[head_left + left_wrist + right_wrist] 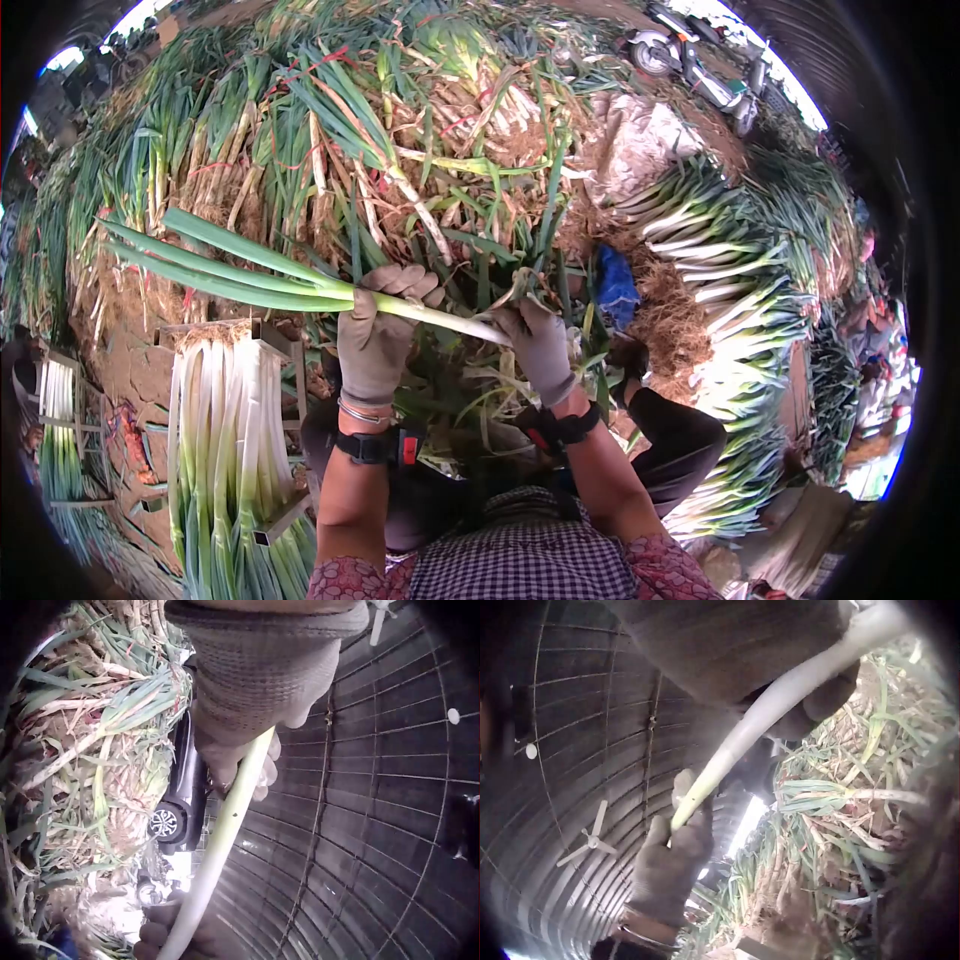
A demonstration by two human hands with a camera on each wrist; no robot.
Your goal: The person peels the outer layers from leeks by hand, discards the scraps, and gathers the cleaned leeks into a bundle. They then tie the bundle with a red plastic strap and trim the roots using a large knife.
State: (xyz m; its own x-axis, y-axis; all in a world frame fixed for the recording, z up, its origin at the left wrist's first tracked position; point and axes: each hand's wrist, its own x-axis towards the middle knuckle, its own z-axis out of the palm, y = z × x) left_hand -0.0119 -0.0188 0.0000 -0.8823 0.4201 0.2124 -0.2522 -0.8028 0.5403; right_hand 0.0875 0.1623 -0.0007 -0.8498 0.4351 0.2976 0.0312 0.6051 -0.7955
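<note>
A long green onion (pixel 445 320) lies across both gloved hands in the head view, its green leaves spreading to the left and its white stalk toward the right. My left hand (pixel 375 345) grips it where the leaves meet the stalk, thumb over the top. Near the white end, my right hand (pixel 540 350) holds the stalk, and a dry strip of leaf sticks up by its fingers. The left wrist view has the pale stalk (pixel 214 859) running from the left glove (pixel 259 686) down to the right one. From the right wrist, the left glove (pixel 671 862) shows around the far part.
Heaped untrimmed onions (pixel 300 150) fill the ground ahead. Cleaned onions (pixel 730 300) lie in a row at the right, beside a blue cloth or bag (pixel 617 288). At the left, a metal frame (pixel 285 350) holds white-stalked onions (pixel 225 420). A motorbike (pixel 690 65) stands at the back right.
</note>
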